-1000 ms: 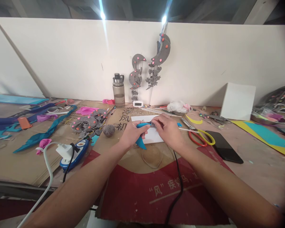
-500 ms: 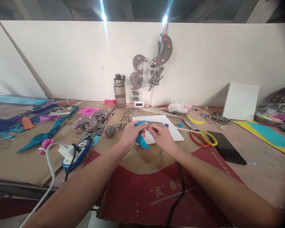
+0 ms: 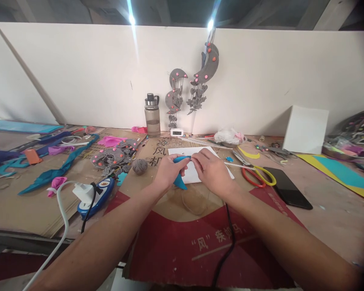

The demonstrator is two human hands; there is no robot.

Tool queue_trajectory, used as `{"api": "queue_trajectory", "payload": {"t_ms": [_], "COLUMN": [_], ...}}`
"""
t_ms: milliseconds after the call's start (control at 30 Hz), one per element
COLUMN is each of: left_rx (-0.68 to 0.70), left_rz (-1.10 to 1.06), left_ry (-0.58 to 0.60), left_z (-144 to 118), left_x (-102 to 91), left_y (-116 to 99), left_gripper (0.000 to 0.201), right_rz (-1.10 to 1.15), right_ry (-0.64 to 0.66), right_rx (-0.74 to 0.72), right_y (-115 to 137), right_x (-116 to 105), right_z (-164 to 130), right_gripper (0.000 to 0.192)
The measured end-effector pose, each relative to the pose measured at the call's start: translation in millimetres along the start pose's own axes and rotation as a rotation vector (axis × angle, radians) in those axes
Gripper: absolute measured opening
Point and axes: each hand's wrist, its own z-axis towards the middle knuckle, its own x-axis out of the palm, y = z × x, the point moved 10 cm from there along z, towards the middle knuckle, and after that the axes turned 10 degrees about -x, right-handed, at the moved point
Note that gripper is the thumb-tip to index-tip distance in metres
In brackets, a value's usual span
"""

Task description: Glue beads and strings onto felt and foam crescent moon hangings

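Observation:
My left hand [image 3: 169, 171] is closed around a blue felt crescent [image 3: 179, 182], its lower tip hanging below the fingers. My right hand [image 3: 211, 169] meets it at the crescent's upper end, thumb and fingertips pinched together; what they grip is too small to make out. Beneath both hands lies a white board [image 3: 194, 174]. A thin loop of yarn [image 3: 194, 212] hangs or lies just below them on the cardboard. To the right of my right hand a thin white stick [image 3: 238, 165] pokes out towards scissors [image 3: 255, 178] with red and yellow handles.
A grey yarn ball [image 3: 140, 166], grey felt pieces with coloured dots [image 3: 109, 158] and a blue power strip [image 3: 96, 198] lie to the left. A black phone [image 3: 288, 188] is at the right. A bottle [image 3: 152, 117] stands behind. A black cord [image 3: 230, 242] crosses the red cardboard.
My right hand has turned and risen slightly, its back now covering more of the board. The blue felt crescent has tilted in my left hand. The view has shifted a little.

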Motion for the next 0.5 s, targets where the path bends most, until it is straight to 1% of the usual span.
{"api": "queue_trajectory", "payload": {"t_ms": [100,167,233,333,400,500], "left_rx": [-0.017,-0.022,-0.024,-0.033,-0.031,-0.026], "left_rz": [-0.025,-0.042,-0.071,-0.137,-0.174,-0.221], "left_ry": [0.069,0.129,0.188,0.245,0.262,0.247], "left_z": [-2,-3,-3,-3,-3,-2], "left_x": [7.6,13.0,17.5,20.4,20.7,18.4], "left_y": [0,-1,-1,-1,-1,0], "left_gripper": [0.028,0.029,0.031,0.034,0.036,0.036], "right_rz": [0.181,0.344,0.531,0.787,0.903,0.987], "right_ry": [-0.112,-0.138,-0.13,-0.119,-0.113,-0.093], "right_rx": [0.081,0.166,0.297,0.496,0.564,0.586], "right_y": [-17,-30,-46,-62,-64,-56], "right_x": [-12,-9,4,28,41,54], "right_z": [2,2,-1,-11,-16,-19], "right_gripper": [0.021,0.019,0.017,0.022,0.024,0.021]}}
